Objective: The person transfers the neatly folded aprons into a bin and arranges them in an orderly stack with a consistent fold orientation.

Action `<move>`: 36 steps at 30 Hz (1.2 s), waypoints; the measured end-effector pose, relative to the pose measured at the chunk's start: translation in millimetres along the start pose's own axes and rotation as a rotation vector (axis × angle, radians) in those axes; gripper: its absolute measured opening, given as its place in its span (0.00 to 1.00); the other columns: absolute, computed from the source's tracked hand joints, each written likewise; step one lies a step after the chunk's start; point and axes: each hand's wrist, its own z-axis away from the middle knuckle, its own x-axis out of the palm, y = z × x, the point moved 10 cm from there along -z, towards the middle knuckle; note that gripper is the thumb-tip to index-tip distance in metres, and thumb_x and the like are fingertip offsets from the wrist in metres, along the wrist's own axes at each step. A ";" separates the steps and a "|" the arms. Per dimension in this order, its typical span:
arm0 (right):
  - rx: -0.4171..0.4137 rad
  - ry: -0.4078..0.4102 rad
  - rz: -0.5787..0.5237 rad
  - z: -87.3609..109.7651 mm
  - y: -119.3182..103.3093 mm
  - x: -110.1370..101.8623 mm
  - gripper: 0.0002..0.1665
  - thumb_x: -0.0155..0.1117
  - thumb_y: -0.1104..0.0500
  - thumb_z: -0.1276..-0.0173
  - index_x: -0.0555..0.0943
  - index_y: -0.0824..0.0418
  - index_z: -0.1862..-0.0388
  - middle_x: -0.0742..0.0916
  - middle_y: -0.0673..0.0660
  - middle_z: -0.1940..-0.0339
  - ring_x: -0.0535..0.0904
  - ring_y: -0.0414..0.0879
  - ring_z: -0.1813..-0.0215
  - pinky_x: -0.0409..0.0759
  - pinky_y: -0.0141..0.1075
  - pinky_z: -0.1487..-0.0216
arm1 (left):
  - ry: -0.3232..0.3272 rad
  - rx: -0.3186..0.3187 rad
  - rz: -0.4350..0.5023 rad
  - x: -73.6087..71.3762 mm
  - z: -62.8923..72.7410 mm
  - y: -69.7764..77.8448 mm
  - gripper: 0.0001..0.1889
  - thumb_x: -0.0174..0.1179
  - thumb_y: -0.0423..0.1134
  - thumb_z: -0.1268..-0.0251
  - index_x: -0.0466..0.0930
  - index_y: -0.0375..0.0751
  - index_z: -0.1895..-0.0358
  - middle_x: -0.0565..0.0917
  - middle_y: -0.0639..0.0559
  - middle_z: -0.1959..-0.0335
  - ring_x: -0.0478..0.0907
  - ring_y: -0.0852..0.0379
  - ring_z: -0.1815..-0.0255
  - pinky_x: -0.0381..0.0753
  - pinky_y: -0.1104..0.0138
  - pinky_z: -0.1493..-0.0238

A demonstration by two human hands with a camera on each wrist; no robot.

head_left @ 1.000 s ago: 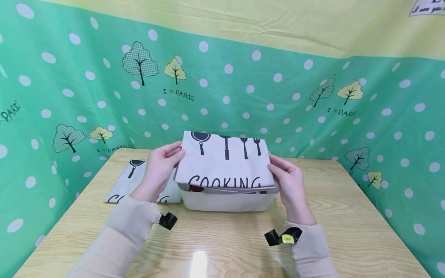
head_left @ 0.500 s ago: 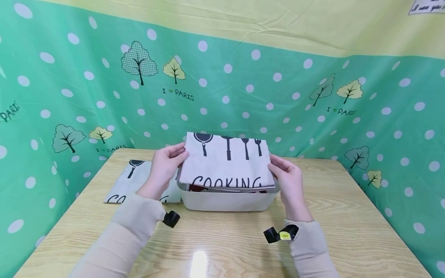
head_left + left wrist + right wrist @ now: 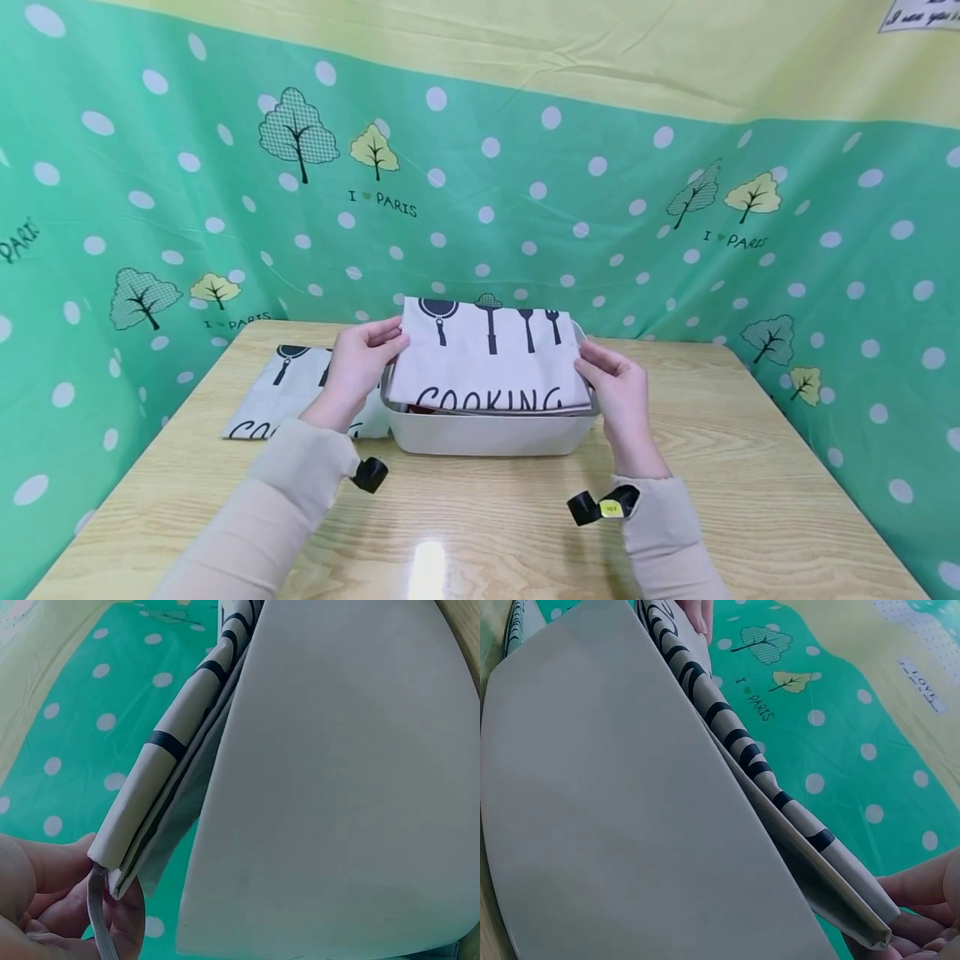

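Observation:
A folded white apron [image 3: 491,358] with black kitchen utensils and the word COOKING printed on it lies over the top of a white plastic bin [image 3: 495,435]. My left hand [image 3: 351,367] pinches its left edge between thumb and fingers; a thin strap [image 3: 97,911] hangs from that corner in the left wrist view. On the other side, my right hand [image 3: 621,390] pinches the right edge, thumb on top. Under the near fold a bit of dark red shows inside the bin; the rest of the contents is hidden by the apron.
A second folded apron [image 3: 258,400] with the same print lies flat on the wooden table [image 3: 480,517], left of the bin and partly behind my left forearm. Behind the table hangs a green dotted curtain [image 3: 525,225]. A black wrist camera [image 3: 370,475] sticks out from my left sleeve.
The apron has shifted slightly right, then come down toward the bin, its far edge lower than before. Both hands keep their grip and have moved a little with it.

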 end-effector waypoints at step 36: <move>-0.025 -0.063 0.066 1.0 6.7 6.1 0.22 0.60 0.63 0.28 0.77 0.63 0.36 0.81 0.61 0.35 0.77 0.52 0.34 0.70 0.44 0.28 | -0.016 0.091 -0.234 -2.8 0.1 -6.6 0.23 0.56 0.44 0.26 0.74 0.37 0.34 0.80 0.40 0.37 0.75 0.43 0.34 0.72 0.52 0.31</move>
